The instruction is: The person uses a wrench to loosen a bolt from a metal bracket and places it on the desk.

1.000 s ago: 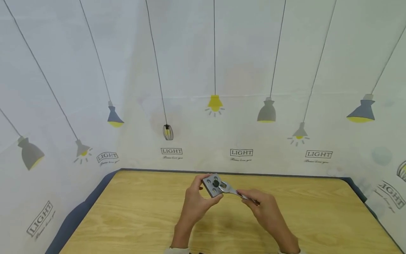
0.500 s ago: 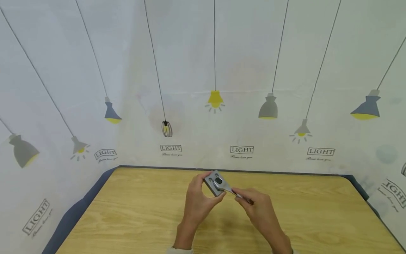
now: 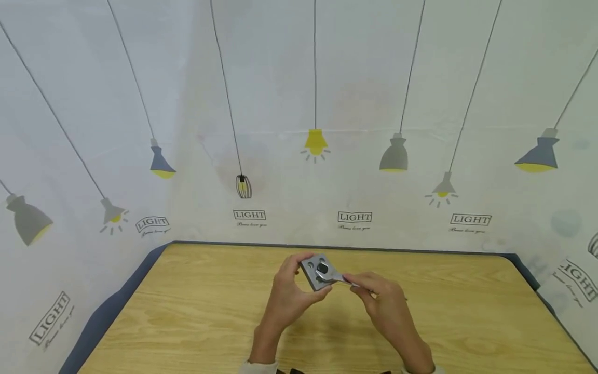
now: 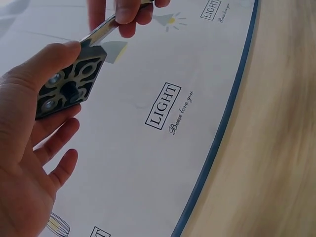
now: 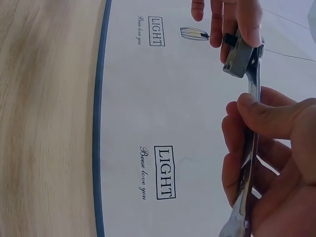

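Observation:
My left hand (image 3: pixel 286 300) holds a grey square plate (image 3: pixel 310 274) by its edges, between thumb and fingers, above the table. Round holes lie near the plate's corners, and a dark bolt head (image 3: pixel 323 268) stands at its middle. In the left wrist view the plate's ribbed underside (image 4: pixel 60 102) shows, with the dark bolt end (image 4: pixel 69 90) at its centre. A shiny metal wrench (image 3: pixel 340 278) has its head around the bolt head. My right hand (image 3: pixel 386 304) grips the wrench handle, thumb against the shaft (image 5: pixel 254 84); its other end extends past the hand.
Below both hands lies a wood-grain table (image 3: pixel 196 311) with a dark blue edge (image 3: pixel 117 301). A pale wall covering (image 3: pixel 280 104) printed with lamps and LIGHT labels rises behind and at both sides.
One second ago the wrench head lay beside the bolt head; half a second ago it came around it. Since then the handle has swung slightly. The left hand keeps hold of the plate.

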Demonstrator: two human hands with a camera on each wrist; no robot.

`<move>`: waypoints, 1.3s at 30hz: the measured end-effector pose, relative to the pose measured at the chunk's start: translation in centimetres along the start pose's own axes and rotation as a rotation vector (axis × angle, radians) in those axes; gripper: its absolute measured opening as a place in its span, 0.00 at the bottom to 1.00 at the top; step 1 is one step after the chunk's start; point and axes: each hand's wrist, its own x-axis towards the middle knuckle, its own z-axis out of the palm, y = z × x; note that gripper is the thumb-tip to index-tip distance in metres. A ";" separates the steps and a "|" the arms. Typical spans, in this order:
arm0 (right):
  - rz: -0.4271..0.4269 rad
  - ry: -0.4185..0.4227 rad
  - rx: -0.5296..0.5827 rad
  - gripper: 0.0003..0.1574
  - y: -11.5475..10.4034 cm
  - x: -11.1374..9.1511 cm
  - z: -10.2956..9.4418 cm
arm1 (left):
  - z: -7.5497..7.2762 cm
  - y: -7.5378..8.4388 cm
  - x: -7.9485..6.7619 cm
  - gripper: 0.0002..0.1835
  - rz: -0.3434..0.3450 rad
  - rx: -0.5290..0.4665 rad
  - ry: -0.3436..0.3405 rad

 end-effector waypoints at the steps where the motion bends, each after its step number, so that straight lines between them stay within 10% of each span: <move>1: -0.013 0.003 0.002 0.26 0.1 0.0 0.0 | -0.1 0.0 0.0 0.38 0.000 -0.003 -0.010; 16: -0.082 0.002 -0.017 0.24 -0.1 0.4 -0.5 | -2.2 -0.2 0.0 0.38 -0.018 -0.135 -0.181; 22: -0.043 0.008 0.010 0.26 -0.3 0.3 -0.6 | -1.6 0.4 0.0 0.39 -0.062 -0.043 0.041; 28: 0.004 0.011 0.046 0.24 -0.8 0.2 -0.6 | -0.5 0.7 0.3 0.41 0.058 0.149 0.262; 39: 0.019 -0.022 -0.009 0.24 -1.8 0.4 -0.4 | 0.7 1.1 0.2 0.44 0.137 0.271 0.252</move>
